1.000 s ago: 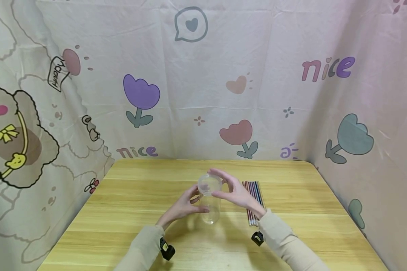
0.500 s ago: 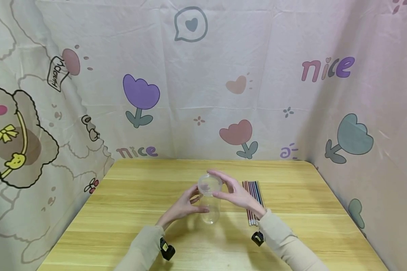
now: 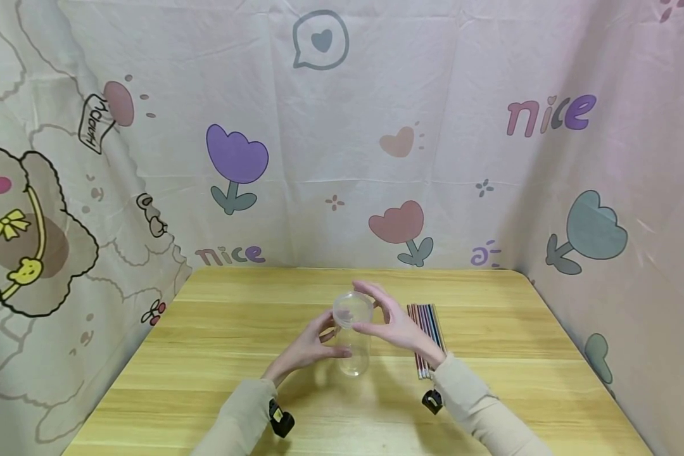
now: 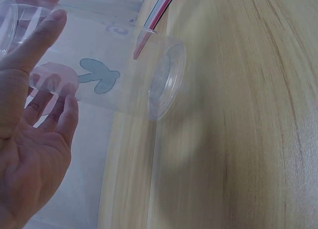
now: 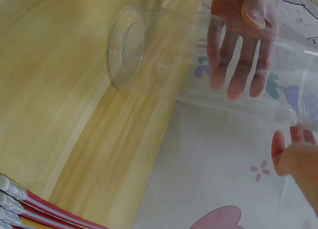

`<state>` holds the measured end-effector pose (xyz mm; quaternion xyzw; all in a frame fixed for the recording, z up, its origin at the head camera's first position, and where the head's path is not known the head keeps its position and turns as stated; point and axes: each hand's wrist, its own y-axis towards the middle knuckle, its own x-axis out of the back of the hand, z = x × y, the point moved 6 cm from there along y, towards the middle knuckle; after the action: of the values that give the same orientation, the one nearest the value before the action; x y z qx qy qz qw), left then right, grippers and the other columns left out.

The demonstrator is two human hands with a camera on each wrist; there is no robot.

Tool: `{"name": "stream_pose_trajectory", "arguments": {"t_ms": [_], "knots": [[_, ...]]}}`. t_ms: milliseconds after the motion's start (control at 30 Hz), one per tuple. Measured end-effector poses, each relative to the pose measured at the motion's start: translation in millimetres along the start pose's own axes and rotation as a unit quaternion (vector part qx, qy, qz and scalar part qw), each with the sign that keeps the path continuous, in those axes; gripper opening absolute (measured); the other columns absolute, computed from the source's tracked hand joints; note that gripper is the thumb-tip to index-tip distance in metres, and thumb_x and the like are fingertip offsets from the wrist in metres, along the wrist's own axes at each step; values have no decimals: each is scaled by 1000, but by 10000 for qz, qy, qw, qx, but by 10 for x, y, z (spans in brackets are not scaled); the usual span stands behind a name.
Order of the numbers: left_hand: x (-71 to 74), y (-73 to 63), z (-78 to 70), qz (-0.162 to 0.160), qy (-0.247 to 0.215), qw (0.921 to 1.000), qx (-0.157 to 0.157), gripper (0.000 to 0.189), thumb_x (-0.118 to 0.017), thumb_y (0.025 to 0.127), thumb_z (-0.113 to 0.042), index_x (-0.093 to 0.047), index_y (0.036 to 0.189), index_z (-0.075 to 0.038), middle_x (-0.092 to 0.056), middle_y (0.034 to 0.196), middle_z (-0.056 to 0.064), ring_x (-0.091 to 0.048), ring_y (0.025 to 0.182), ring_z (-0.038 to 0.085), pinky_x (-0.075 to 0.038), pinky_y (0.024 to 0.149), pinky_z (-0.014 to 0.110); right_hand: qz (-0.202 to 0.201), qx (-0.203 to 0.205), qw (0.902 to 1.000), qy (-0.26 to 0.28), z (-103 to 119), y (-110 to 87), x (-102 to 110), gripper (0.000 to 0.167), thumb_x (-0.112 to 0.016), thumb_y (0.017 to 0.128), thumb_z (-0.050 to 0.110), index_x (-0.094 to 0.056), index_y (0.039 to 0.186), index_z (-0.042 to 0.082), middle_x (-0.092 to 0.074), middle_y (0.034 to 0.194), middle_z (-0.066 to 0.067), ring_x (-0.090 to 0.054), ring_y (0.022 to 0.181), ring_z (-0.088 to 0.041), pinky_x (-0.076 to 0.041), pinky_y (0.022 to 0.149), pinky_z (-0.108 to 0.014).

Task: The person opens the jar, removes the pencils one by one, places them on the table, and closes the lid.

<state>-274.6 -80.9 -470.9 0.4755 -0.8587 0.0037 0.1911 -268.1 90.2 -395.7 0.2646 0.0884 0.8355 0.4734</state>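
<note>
A clear plastic jar stands upright in the middle, with a round translucent lid on top. My left hand grips the jar's body from the left, thumb on the near side and fingers behind. Through the clear wall, the right wrist view shows the left hand's fingers. My right hand holds the lid at its rim from the right, thumb in front and forefinger at the far edge. In the left wrist view the jar's round base is bare, and nothing shows inside the jar.
Several coloured pencils lie side by side on the wooden table, partly under the right forearm. Their eraser ends face the person. Printed cloth hangs behind the table and along both sides.
My right hand's fingers and thumb have shifted slightly around the lid, the forefinger a little higher. The left hand, jar and pencils have stayed in place.
</note>
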Motion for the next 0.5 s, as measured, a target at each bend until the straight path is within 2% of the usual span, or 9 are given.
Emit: {"name": "stream_pose_trajectory", "arguments": {"t_ms": [100, 200, 300, 400, 500], "knots": [[2, -1, -3, -18, -16, 10000, 6, 90, -84, 83, -16, -32, 155, -8, -46, 152, 19, -43, 142, 43, -36, 121, 56, 352, 38, 9984, 450, 4, -2, -8, 73, -69, 92, 8, -33, 155, 4, -37, 160, -15, -41, 141, -36, -37, 120, -41], [3, -3, -2, -19, -28, 10000, 11, 90, -84, 82, -16, -32, 156, -8, -46, 152, 19, -43, 142, 43, -36, 121, 56, 510, 60, 9967, 633, 5, -3, -7, 72, -66, 93, 5, -31, 155, 1, -36, 161, -16, -39, 143, -37, -32, 124, -49], [3, -5, 2, -6, -41, 10000, 15, 91, -84, 82, -15, -31, 156, -9, -45, 153, 19, -43, 142, 43, -36, 122, 56, 322, 59, 9988, 351, 12, 4, 6, 71, -70, 91, 7, -37, 154, 5, -43, 158, -14, -45, 138, -32, -39, 118, -40], [3, -7, 2, 3, -38, 10000, 12, 91, -83, 83, -14, -30, 157, -9, -45, 153, 18, -43, 142, 43, -36, 122, 56, -49, 73, 9997, -206, 11, 15, 22, 73, -78, 86, 11, -44, 151, 11, -53, 150, -11, -51, 129, -23, -44, 103, -27], [0, -7, -7, 14, -36, 10000, -21, 91, -83, 83, -14, -30, 157, -10, -44, 153, 18, -43, 142, 43, -36, 121, 57, -327, 82, 9975, -624, 16, 25, 24, 77, -83, 81, 15, -47, 149, 15, -56, 144, -9, -52, 125, -20, -43, 95, -25]]}}
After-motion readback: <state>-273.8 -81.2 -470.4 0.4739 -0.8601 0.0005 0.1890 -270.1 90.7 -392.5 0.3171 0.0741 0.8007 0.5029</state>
